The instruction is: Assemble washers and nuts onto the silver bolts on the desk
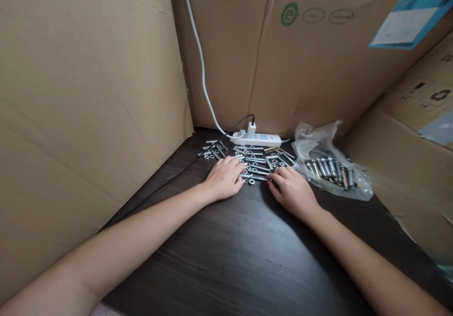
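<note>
A heap of several silver bolts, sleeves and washers [253, 161] lies spread on the dark wooden table [230, 250]. My left hand [223, 178] rests palm down at the heap's left edge, fingers curled loosely against the metal parts. My right hand [292, 191] lies palm down at the heap's near right edge, its fingertips pinching the end of a long bolt [255, 177]. A clear plastic bag [329, 165] holding more bolts sits just right of my right hand.
A white power strip [257, 140] with a plugged charger and white cable [200, 56] lies behind the heap. A thin black cable [166, 186] runs along the table's left. Cardboard walls [88, 94] close in left, back and right [417, 141].
</note>
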`<state>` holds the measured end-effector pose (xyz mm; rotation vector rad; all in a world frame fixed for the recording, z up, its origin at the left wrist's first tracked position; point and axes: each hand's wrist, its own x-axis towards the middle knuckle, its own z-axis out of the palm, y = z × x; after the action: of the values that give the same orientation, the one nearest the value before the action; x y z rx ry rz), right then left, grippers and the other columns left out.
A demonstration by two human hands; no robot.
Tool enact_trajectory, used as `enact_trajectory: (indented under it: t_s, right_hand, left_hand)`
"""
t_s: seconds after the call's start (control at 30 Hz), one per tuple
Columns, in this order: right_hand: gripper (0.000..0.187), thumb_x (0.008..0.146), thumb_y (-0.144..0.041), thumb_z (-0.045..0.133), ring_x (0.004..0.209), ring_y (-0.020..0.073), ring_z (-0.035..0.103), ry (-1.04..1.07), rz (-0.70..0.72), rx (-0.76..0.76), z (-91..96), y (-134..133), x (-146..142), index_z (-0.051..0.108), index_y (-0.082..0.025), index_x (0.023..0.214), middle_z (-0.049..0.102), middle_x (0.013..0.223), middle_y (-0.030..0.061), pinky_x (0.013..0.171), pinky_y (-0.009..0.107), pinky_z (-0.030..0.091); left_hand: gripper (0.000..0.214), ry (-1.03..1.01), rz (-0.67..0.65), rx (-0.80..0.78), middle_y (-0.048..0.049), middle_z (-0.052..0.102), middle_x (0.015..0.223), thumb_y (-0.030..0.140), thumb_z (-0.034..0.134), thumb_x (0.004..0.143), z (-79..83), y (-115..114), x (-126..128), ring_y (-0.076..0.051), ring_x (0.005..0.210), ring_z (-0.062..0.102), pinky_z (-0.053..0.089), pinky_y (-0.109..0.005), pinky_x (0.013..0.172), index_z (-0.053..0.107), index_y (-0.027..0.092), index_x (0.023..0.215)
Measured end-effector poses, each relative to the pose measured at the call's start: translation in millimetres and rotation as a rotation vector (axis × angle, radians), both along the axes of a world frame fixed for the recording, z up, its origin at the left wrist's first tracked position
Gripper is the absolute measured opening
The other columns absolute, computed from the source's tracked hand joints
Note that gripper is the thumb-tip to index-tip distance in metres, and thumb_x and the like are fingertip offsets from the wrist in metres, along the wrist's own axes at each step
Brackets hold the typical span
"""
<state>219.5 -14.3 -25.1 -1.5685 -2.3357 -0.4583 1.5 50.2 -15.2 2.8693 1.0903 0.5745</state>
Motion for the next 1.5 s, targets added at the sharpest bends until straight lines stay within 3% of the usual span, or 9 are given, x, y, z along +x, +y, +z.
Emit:
enact_trajectory:
  t_s: [0.2, 0.53, 0.8, 1.1, 1.27, 1.5]
  right_hand:
    - [0.019, 0.091, -0.024, 0.045, 0.079, 0.0211, 0.053, 0.043, 0.046, 0.027, -0.9, 1, 1, 0.062, -0.015, 0.089, 0.060, 0.083, 0.0089, 0.074, 0.031, 0.040]
    - [0.016, 0.091, -0.025, 0.045, 0.076, 0.0195, 0.055, 0.206, 0.083, 0.084, -1.1, -2, 5, 0.057, -0.016, 0.091, 0.060, 0.082, 0.0072, 0.071, 0.030, 0.041]
    - [0.012, 0.088, -0.022, 0.048, 0.072, 0.0184, 0.055, 0.276, 0.124, 0.022, -1.7, -3, 3, 0.057, -0.016, 0.092, 0.060, 0.078, 0.0055, 0.070, 0.030, 0.044]
    - [0.010, 0.079, -0.017, 0.054, 0.066, 0.0145, 0.055, 0.504, 0.135, -0.084, -2.1, -10, -16, 0.056, -0.018, 0.089, 0.059, 0.073, 0.0009, 0.063, 0.026, 0.044]
    - [0.022, 0.080, -0.020, 0.055, 0.059, 0.0121, 0.053, 0.724, 0.138, -0.184, -3.3, -16, -29, 0.054, -0.018, 0.102, 0.058, 0.072, -0.0009, 0.058, 0.023, 0.044]
    - [0.013, 0.086, -0.024, 0.055, 0.063, 0.0131, 0.054, 0.709, 0.155, -0.160, -3.1, -15, -24, 0.062, -0.018, 0.093, 0.062, 0.074, 0.0015, 0.059, 0.024, 0.043]
  left_hand:
    - [0.009, -0.022, -0.039, 0.031, -0.0052, 0.052, 0.092, 0.019, 0.048, 0.081, -0.6, 1, 0, -0.021, 0.087, 0.045, 0.039, -0.034, 0.078, 0.053, 0.017, 0.088]
    - [0.011, -0.236, -0.099, 0.059, -0.0050, 0.050, 0.094, 0.017, 0.048, 0.081, -0.9, 1, 2, -0.019, 0.091, 0.047, 0.041, -0.034, 0.085, 0.050, 0.017, 0.092]
    - [0.010, -0.403, -0.220, 0.041, -0.0051, 0.051, 0.091, 0.019, 0.050, 0.083, 2.3, -4, 2, -0.018, 0.090, 0.050, 0.044, -0.034, 0.085, 0.051, 0.016, 0.092]
    - [0.013, -0.368, -0.339, 0.000, -0.0057, 0.056, 0.090, 0.027, 0.049, 0.089, 6.9, -13, 5, -0.018, 0.088, 0.051, 0.044, -0.034, 0.083, 0.055, 0.016, 0.093]
    - [0.014, -0.344, -0.364, -0.045, -0.0054, 0.057, 0.090, 0.028, 0.051, 0.088, 6.1, -13, 5, -0.018, 0.089, 0.052, 0.044, -0.033, 0.083, 0.056, 0.016, 0.093]
    - [0.016, -0.324, -0.330, -0.073, -0.0046, 0.057, 0.090, 0.030, 0.052, 0.088, 5.7, -11, 4, -0.018, 0.088, 0.052, 0.044, -0.032, 0.081, 0.054, 0.016, 0.095]
